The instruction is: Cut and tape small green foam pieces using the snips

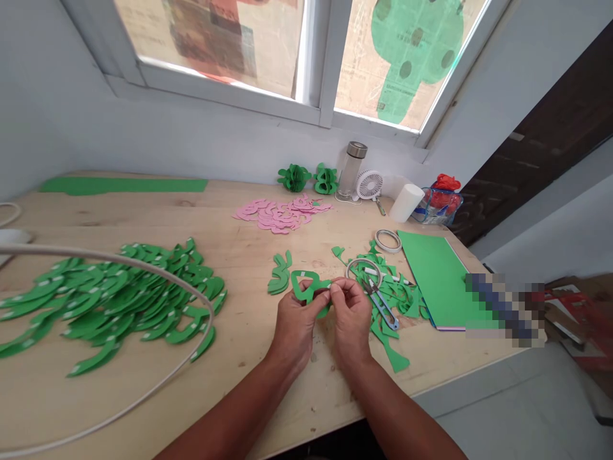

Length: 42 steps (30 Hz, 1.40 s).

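My left hand point(297, 322) pinches a looped green paper cutout point(301, 294) with small white patches on it. My right hand point(352, 313) has its thumb and fingers pressed together at the cutout's right end; the fingertips of both hands nearly meet there. Just beyond my left hand lies a small stack of curved green cutouts point(280, 282). Green paper scraps point(396, 359) spread to the right of my right hand. On them rest a tape roll point(352, 265), a blue-handled cutting tool point(383, 310) and a white pen point(400, 279).
Many green paper strips point(153, 300) with white patches pile up at left, under a looping pale cable point(211, 313). Pink cutouts point(278, 216), two green paper ornaments point(294, 177), a glass bottle point(351, 171) and small fan point(370, 184) stand farther back. Green sheets point(433, 275) lie right.
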Each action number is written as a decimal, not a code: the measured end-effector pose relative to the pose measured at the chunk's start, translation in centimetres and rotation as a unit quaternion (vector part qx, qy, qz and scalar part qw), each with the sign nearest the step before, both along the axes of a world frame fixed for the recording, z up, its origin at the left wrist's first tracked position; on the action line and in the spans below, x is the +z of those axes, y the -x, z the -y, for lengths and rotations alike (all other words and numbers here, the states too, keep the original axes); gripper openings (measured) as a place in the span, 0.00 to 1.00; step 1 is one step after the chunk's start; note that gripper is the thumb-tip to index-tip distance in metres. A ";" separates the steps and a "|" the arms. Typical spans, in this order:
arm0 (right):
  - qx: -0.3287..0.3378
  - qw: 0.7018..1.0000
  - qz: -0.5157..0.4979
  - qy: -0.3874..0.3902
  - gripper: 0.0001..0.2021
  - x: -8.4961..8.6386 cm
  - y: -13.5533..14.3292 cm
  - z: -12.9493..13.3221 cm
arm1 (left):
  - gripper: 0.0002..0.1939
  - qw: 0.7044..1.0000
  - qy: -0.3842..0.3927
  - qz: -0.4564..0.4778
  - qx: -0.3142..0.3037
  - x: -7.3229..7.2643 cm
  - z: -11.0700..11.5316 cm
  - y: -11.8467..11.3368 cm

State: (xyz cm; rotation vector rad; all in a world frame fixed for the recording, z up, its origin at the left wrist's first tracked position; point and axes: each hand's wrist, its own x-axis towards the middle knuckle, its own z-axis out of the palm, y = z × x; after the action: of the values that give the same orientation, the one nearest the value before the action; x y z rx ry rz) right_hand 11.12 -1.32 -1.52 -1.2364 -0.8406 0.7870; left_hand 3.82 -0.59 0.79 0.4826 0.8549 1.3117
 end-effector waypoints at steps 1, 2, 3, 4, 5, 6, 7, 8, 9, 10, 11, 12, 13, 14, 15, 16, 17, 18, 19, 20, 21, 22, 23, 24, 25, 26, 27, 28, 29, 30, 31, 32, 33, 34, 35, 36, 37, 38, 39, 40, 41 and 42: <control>0.001 1.000 0.002 0.000 0.07 0.0 0.0 0.0 | 0.15 1.000 0.001 0.001 -0.001 0.0 0.0 0.0; 0.001 1.000 0.002 -0.001 0.07 0.0 0.0 0.0 | 0.15 1.000 0.001 0.003 -0.004 0.1 0.0 0.0; 0.001 1.000 0.001 -0.002 0.07 0.0 0.0 0.0 | 0.15 1.000 0.002 0.006 -0.005 0.1 0.0 0.0; 0.000 1.000 0.000 -0.003 0.07 0.0 0.0 0.0 | 0.15 1.000 0.002 0.008 -0.006 0.1 0.1 0.0; -0.001 1.000 0.000 -0.003 0.07 0.1 0.0 0.0 | 0.15 1.000 0.002 0.010 -0.006 0.2 0.1 0.0; -0.003 1.000 0.000 -0.003 0.07 0.1 0.0 0.0 | 0.15 1.000 0.002 0.011 -0.007 0.2 0.1 0.0; -0.006 1.000 0.002 -0.002 0.07 0.1 0.0 0.0 | 0.15 1.000 0.002 0.012 -0.009 0.2 0.1 0.0; -0.007 1.000 0.003 -0.002 0.07 0.1 0.0 0.0 | 0.15 1.000 0.003 0.012 -0.011 0.3 0.1 0.0; -0.009 1.000 0.004 -0.002 0.07 0.1 0.0 0.0 | 0.15 1.000 0.005 0.011 -0.013 0.3 0.1 0.0; -0.010 1.000 0.005 -0.001 0.07 0.2 0.0 0.0 | 0.15 1.000 0.007 0.011 -0.013 0.3 0.1 0.0; -0.011 1.000 0.004 0.000 0.07 0.2 0.0 0.0 | 0.15 1.000 0.008 0.011 -0.013 0.3 0.1 0.0; -0.012 1.000 0.003 0.001 0.07 0.2 0.0 0.0 | 0.15 1.000 0.008 0.012 -0.013 0.3 0.1 0.1; -0.012 1.000 0.002 0.002 0.07 0.2 0.0 0.0 | 0.14 1.000 0.007 0.013 -0.012 0.2 0.1 0.1; -0.012 1.000 0.002 0.003 0.07 0.2 -0.1 0.0 | 0.14 1.000 0.003 0.014 -0.013 0.2 0.1 0.1; -0.012 1.000 0.002 0.003 0.07 0.2 -0.1 0.1 | 0.13 1.000 -0.001 0.013 -0.014 0.2 0.1 0.1; -0.011 1.000 0.003 0.003 0.07 0.2 -0.1 0.1 | 0.13 1.000 -0.006 0.012 -0.015 0.2 0.1 0.1; -0.010 1.000 0.005 0.003 0.07 0.2 -0.1 0.1 | 0.12 1.000 -0.009 0.010 -0.016 0.2 0.1 0.1; -0.009 1.000 0.006 0.004 0.08 0.2 -0.1 0.1 | 0.11 1.000 -0.012 0.007 -0.017 0.2 0.1 0.1; -0.010 1.000 0.006 0.007 0.08 0.2 -0.1 0.1 | 0.11 1.000 -0.013 0.005 -0.017 0.2 0.1 0.1; -0.011 1.000 0.007 0.010 0.08 0.2 -0.1 0.1 | 0.10 1.000 -0.015 0.004 -0.017 0.2 0.1 0.1; -0.012 1.000 0.007 0.014 0.08 0.3 -0.2 0.1 | 0.10 1.000 -0.018 0.003 -0.018 0.3 0.1 0.1; -0.013 1.000 0.008 0.018 0.08 0.3 -0.2 0.1 | 0.10 1.000 -0.019 0.003 -0.020 0.3 0.1 0.1; -0.014 1.000 0.009 0.021 0.08 0.3 -0.2 0.1 | 0.09 1.000 -0.020 0.002 -0.021 0.3 0.1 0.1; -0.014 1.000 0.011 0.022 0.08 0.3 -0.2 0.1 | 0.09 1.000 -0.020 0.001 -0.022 0.3 0.1 0.1; -0.014 1.000 0.012 0.022 0.09 0.3 -0.2 0.1 | 0.09 1.000 -0.018 -0.001 -0.022 0.3 0.1 0.1; -0.013 1.000 0.013 0.022 0.09 0.3 -0.2 0.1 | 0.09 1.000 -0.016 -0.002 -0.022 0.2 0.1 0.1; -0.013 1.000 0.013 0.022 0.09 0.3 -0.2 0.0 | 0.08 1.000 -0.014 -0.004 -0.022 0.1 0.1 0.1; -0.012 1.000 0.013 0.021 0.09 0.2 -0.2 0.1 | 0.08 1.000 -0.013 -0.005 -0.023 0.0 0.0 0.1; -0.012 1.000 0.012 0.021 0.09 0.2 -0.2 0.1 | 0.08 1.000 -0.011 -0.007 -0.023 -0.1 0.0 0.1; -0.011 1.000 0.011 0.021 0.09 0.2 -0.2 0.1 | 0.08 1.000 -0.010 -0.008 -0.024 -0.2 0.0 0.1; -0.011 1.000 0.011 0.021 0.09 0.2 -0.2 0.1 | 0.08 1.000 -0.009 -0.011 -0.024 -0.3 0.0 0.1; -0.012 1.000 0.010 0.022 0.09 0.2 -0.2 0.1 | 0.08 1.000 -0.010 -0.014 -0.025 -0.3 0.0 0.1; -0.012 1.000 0.010 0.022 0.09 0.2 -0.2 0.1 | 0.08 0.999 -0.012 -0.017 -0.026 -0.3 0.0 0.1; -0.013 1.000 0.011 0.022 0.09 0.2 -0.2 0.1 | 0.07 0.999 -0.015 -0.021 -0.027 -0.3 0.0 0.1; -0.014 1.000 0.012 0.022 0.09 0.2 -0.2 0.1 | 0.07 0.999 -0.020 -0.026 -0.029 -0.3 0.1 0.1; -0.014 1.000 0.013 0.023 0.09 0.2 -0.2 0.1 | 0.07 0.999 -0.025 -0.031 -0.032 -0.2 0.1 0.1; -0.014 1.000 0.012 0.023 0.09 0.2 -0.2 0.1 | 0.07 0.998 -0.029 -0.036 -0.034 -0.2 0.1 0.2; -0.013 1.000 0.011 0.024 0.09 0.2 -0.2 0.1 | 0.08 0.998 -0.033 -0.039 -0.036 -0.2 0.1 0.2; -0.013 1.000 0.010 0.024 0.09 0.2 -0.2 0.1 | 0.08 0.998 -0.034 -0.041 -0.038 -0.2 0.1 0.3; -0.013 1.000 0.009 0.025 0.09 0.3 -0.2 0.1 | 0.08 0.998 -0.034 -0.043 -0.038 -0.2 0.1 0.3; -0.014 1.000 0.009 0.025 0.09 0.3 -0.2 0.2 | 0.08 0.998 -0.033 -0.045 -0.038 -0.2 0.1 0.3; -0.016 1.000 0.008 0.025 0.09 0.3 -0.2 0.2 | 0.09 0.998 -0.033 -0.047 -0.037 -0.2 0.1 0.4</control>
State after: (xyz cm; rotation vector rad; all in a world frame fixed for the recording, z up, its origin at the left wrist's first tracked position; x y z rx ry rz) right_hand 11.34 -1.49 -1.21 -1.2989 -0.8173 0.7779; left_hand 3.46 -0.65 0.59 0.6259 0.8663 1.2603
